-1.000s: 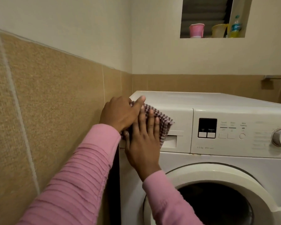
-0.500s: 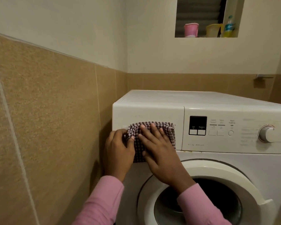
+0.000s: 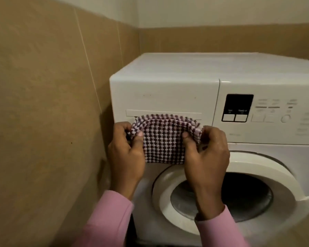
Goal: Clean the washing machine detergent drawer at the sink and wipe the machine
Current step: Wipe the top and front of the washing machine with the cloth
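1. Head view, and both hands are up at the front of the white washing machine (image 3: 168,68), with a purple-and-white checked cloth (image 3: 163,139) stretched between them.
2. The left hand (image 3: 127,150) pinches the cloth's upper left corner, thumb in front and fingers curled behind: a narrow grip, holding cloth.
3. The right hand (image 3: 207,154) mirrors it on the upper right corner, the same tight pinch on the fabric.
4. The detergent drawer (image 3: 164,93) sits shut at the machine's top left. The cloth's folded top edge overlaps its handle recess; I cannot tell whether they touch.
5. Below, the right wrist crosses the round door (image 3: 248,166).
6. The dark display (image 3: 238,104) is right of the drawer, and a tan tiled wall (image 3: 43,104) runs close on the left.
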